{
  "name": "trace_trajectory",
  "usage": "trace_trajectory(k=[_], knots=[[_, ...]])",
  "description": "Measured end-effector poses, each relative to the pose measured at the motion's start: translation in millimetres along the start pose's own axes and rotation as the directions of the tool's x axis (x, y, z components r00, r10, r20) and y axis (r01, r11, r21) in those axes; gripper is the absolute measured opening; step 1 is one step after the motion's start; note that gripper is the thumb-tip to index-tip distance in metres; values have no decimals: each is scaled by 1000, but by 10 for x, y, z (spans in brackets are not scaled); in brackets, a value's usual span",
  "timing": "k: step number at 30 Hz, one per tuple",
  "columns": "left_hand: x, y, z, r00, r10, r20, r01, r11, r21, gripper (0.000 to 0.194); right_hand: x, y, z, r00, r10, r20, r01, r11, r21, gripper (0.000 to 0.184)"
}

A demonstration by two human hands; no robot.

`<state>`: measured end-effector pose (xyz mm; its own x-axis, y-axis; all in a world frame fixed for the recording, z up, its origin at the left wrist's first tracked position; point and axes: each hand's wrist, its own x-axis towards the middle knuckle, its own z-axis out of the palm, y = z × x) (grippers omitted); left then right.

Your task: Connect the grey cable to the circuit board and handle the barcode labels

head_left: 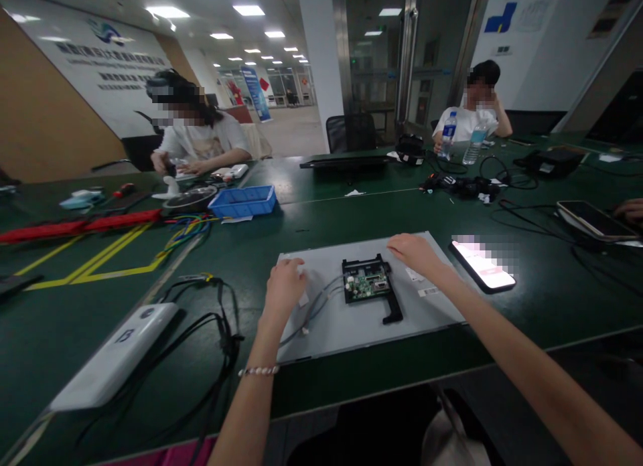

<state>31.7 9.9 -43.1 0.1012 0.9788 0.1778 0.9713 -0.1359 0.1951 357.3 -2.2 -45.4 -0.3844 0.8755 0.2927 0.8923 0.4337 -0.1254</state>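
Note:
A flat grey panel [331, 339] lies on the green table in front of me. On its middle sits a green circuit board [366, 286] in a black plastic bracket [392, 311], with thin grey cables [319, 302] running from its left side. My left hand [285, 284] rests at the panel's left edge, fingers loosely bent, with a gap between thumb and forefinger. Over the panel's far right part lies my right hand [414, 252], its fingers pointing left toward the bracket and loosely bent. Neither hand shows anything held; both fingertips are partly hidden.
A lit phone [485, 265] lies right of the panel. To the left are a white power bank-like device [118, 355] and black cables [221, 325]. Farther off stand a blue basket [244, 201] and two bottles [447, 136]. Two people sit across the table; another hand shows at far right.

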Motion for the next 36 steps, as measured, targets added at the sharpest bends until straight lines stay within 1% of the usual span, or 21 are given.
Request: trace_trajectory(k=[1,3,4,5,6,8,10,13,16,18,20,26,28,30,31,32,36], knots=[[-39,106,-8,998,48,-48,-47,999,13,35,53,-53,5,1000,-23,7,23,1000,-11,24],[-139,367,-17,971,215,-101,-218,976,-19,34,144,-151,30,997,-71,29,72,997,-34,23],[-196,509,-10,950,298,-96,-304,951,-51,36,179,-194,48,995,-91,41,93,995,-44,22],[-252,649,8,933,351,-82,-357,931,-77,37,205,-231,69,993,-108,56,111,992,-52,22],[-303,777,38,919,389,-66,-393,915,-88,37,223,-262,92,990,-122,75,127,990,-59,22],[-371,980,128,909,416,-36,-418,905,-82,39,238,-303,140,983,-132,125,141,987,-70,21],[-374,1099,237,918,395,-22,-396,916,-61,39,235,-317,186,980,-119,160,132,988,-76,21],[-269,1161,379,933,360,-21,-360,932,-26,33,225,-303,237,981,-101,165,113,992,-63,23],[-121,1174,461,922,387,-14,-388,922,-24,30,233,-277,256,982,-96,159,101,995,-23,23],[-43,1177,492,918,396,3,-396,917,-57,31,246,-263,257,984,-85,159,83,996,15,22],[8,1176,513,923,384,19,-380,919,-102,33,261,-251,257,985,-76,154,67,996,63,22],[49,1146,533,924,382,32,-372,913,-166,32,244,-180,245,990,-60,130,33,979,201,22],[45,1144,529,924,382,33,-371,913,-172,32,179,-110,210,996,-32,79,11,968,253,24],[38,1148,525,922,387,32,-375,909,-179,31,70,1,156,999,37,30,-44,950,310,29],[33,1150,524,921,389,29,-378,908,-181,31,1,71,126,997,78,25,-82,939,333,31],[29,1154,523,920,391,25,-380,907,-183,31,-74,148,96,993,112,39,-118,930,349,33],[16,1170,525,921,388,16,-379,908,-180,31,-372,419,33,967,207,149,-249,893,376,30]])
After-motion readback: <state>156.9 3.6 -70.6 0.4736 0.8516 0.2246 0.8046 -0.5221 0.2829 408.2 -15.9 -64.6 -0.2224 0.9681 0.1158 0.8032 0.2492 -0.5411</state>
